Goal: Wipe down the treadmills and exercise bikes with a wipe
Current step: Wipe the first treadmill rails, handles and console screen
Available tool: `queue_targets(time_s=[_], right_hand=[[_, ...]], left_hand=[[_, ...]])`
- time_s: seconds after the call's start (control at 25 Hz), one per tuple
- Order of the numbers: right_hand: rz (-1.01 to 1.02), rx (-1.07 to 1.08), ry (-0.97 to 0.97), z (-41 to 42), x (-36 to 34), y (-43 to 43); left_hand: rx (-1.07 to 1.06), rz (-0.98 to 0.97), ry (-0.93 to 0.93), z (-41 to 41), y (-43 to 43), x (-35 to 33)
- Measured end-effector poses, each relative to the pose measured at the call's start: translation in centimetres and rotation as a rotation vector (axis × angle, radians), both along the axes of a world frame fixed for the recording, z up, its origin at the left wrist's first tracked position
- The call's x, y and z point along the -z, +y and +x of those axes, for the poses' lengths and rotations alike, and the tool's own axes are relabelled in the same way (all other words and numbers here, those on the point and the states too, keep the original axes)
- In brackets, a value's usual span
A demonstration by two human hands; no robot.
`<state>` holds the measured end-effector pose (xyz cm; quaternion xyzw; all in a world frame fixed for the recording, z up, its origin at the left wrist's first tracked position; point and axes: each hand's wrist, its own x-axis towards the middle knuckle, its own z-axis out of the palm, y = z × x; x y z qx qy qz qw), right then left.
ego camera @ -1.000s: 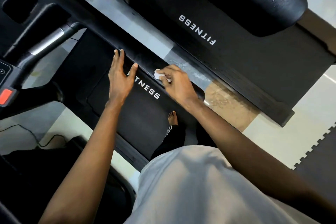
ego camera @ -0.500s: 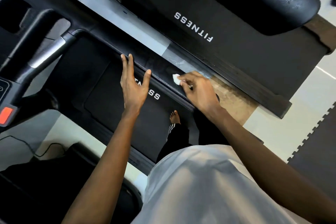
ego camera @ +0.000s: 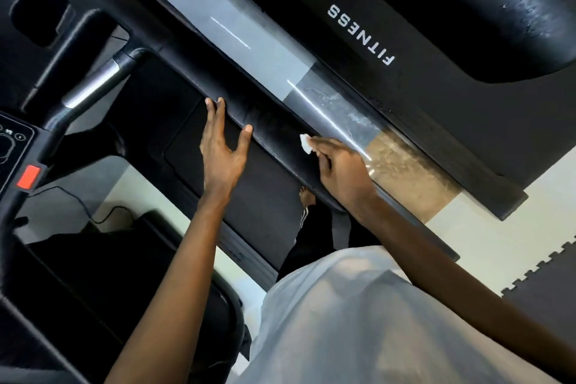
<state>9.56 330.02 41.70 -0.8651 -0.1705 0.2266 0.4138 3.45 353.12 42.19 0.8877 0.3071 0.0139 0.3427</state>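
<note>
Head view: the black padded handrail (ego camera: 268, 125) of the treadmill (ego camera: 265, 196) has its long axis running from upper left to lower right. The right hand (ego camera: 343, 171) pinches a small white wipe (ego camera: 305, 143) against the rail, while the left hand (ego camera: 221, 150) lies just beside it, fingers straight, tips on the rail. Only a crumpled corner of the wipe shows, pointing up-left along the rail, the rest hidden under the fingers; the console (ego camera: 18, 146) is cut off at the left edge.
</note>
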Motion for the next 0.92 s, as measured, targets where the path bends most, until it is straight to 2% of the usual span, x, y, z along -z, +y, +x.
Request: queue_targets(time_s=[0.24, 0.48, 0.56, 0.64, 0.72, 0.92], right_hand=[[-0.065, -0.234, 0.261, 2.6, 0.2, 3.4], [-0.128, -0.161, 0.580, 5.5, 3.6, 0.5], [-0.060, -0.143, 0.648, 5.5, 3.6, 0.8], [0.066, -0.141, 0.672, 6.2, 3.1, 2.7], [0.102, -0.228, 0.617, 7.1, 2.7, 4.1], [-0.058, -0.311, 0.505, 5.3, 3.2, 0.7]], left_hand=[[-0.026, 0.001, 0.050, 0.6, -0.7, -0.8], [-0.039, -0.019, 0.071, 0.9, -0.9, -1.4], [-0.043, -0.018, 0.079, 1.0, -0.9, -1.5], [-0.042, -0.017, 0.095, 1.0, -0.9, -1.7], [-0.048, -0.010, 0.107, 1.1, -0.9, -1.9], [-0.045, 0.007, 0.150, 1.2, -0.5, -2.6]])
